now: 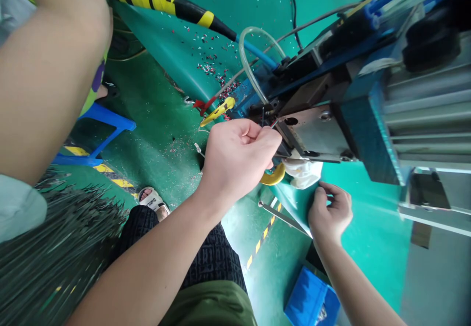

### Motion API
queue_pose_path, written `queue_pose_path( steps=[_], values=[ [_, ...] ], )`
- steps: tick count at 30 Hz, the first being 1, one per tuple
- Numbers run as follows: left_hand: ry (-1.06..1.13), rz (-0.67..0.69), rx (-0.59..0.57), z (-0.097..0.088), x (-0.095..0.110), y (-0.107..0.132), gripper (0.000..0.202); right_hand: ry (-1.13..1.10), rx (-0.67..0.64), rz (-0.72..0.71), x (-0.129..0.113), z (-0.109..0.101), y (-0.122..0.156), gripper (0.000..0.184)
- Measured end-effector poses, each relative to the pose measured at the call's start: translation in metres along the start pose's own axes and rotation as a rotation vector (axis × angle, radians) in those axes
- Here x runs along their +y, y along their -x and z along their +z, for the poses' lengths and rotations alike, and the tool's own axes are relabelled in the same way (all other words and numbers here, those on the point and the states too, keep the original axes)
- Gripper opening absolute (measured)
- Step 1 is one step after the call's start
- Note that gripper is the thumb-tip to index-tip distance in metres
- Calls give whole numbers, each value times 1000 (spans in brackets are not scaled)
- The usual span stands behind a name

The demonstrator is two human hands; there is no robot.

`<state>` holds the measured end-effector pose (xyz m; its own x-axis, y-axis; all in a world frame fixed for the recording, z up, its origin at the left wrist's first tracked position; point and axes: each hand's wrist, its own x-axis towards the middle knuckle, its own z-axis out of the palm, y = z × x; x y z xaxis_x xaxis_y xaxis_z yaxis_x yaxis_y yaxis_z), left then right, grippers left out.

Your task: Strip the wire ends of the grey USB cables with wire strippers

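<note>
My left hand [239, 157] is closed in a pinch on a thin wire [273, 124], whose coloured end shows at the front of a bench machine [312, 130]. A metal plate with screws covers the machine's near face, and a clear tube [245, 51] loops above it. Lower down at the right, my right hand [331, 213] is curled by the green table edge, thumb and fingers together. What it holds, if anything, I cannot make out. Between the hands, a yellow curved handle [274, 175] and a crumpled white cloth or bag [304, 171] sit under the machine.
Small red, white and dark scraps [213, 68] litter the green table mat [265, 2]. A yellow-and-black taped cable [158, 0] crosses it. Another person's arm [51, 71] is at left, above a bundle of dark strands [62, 247]. A blue stool [106, 120] and blue bin [309, 296] stand on the floor.
</note>
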<state>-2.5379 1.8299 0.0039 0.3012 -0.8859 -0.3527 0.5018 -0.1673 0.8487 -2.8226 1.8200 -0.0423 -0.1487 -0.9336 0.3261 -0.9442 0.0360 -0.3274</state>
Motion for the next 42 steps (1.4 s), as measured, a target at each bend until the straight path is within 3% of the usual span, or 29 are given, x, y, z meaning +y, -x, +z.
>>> queue_pose_path(
  steps=[22, 42],
  values=[
    [52, -120, -4, 1, 1, 0, 22, 33, -22, 37, -3, -1, -1, 23],
    [12, -133, -9, 0, 8, 0, 26, 91, -65, 77, -1, -3, -5, 22]
  ],
)
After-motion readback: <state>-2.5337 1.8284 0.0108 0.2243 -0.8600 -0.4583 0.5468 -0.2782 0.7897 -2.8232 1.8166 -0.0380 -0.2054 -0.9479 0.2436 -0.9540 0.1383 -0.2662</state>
